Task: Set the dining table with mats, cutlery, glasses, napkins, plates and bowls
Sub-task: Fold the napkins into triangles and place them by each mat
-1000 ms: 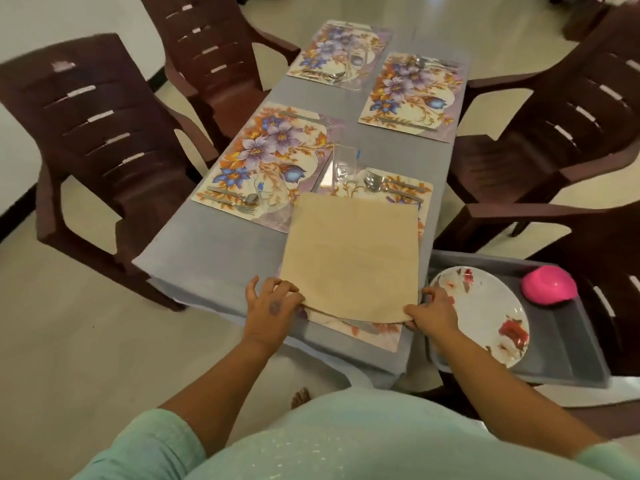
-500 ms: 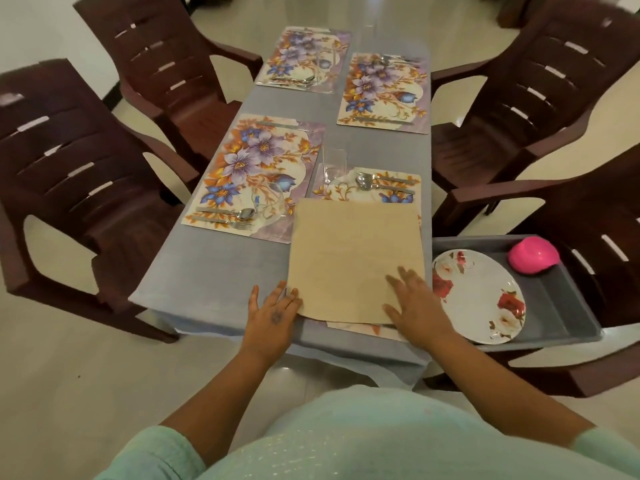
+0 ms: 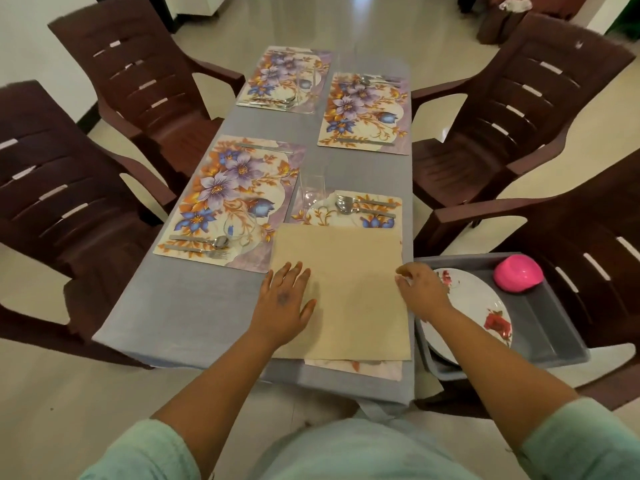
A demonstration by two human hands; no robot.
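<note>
A beige napkin (image 3: 349, 289) lies flat over the near right floral mat (image 3: 322, 213). My left hand (image 3: 284, 303) rests flat on its left edge with fingers spread. At the napkin's right edge my right hand (image 3: 422, 289) has its fingers curled and its fingertips pinched on that edge. A spoon and fork (image 3: 360, 206) and a clear glass (image 3: 315, 188) stand at that mat's far end. The near left mat (image 3: 221, 188) carries cutlery (image 3: 197, 245) and a glass (image 3: 239, 230). Two far mats (image 3: 287, 77) (image 3: 363, 112) also hold cutlery.
A grey tray (image 3: 554, 334) sits on the chair at my right, holding a flowered white plate (image 3: 478, 306) and an upturned pink bowl (image 3: 517, 273). Dark brown chairs (image 3: 69, 202) (image 3: 540, 109) line both sides of the grey table (image 3: 180, 306).
My right hand slid from the napkin's near middle to its right edge and curled its fingers. My left hand moved further onto the napkin's left edge.
</note>
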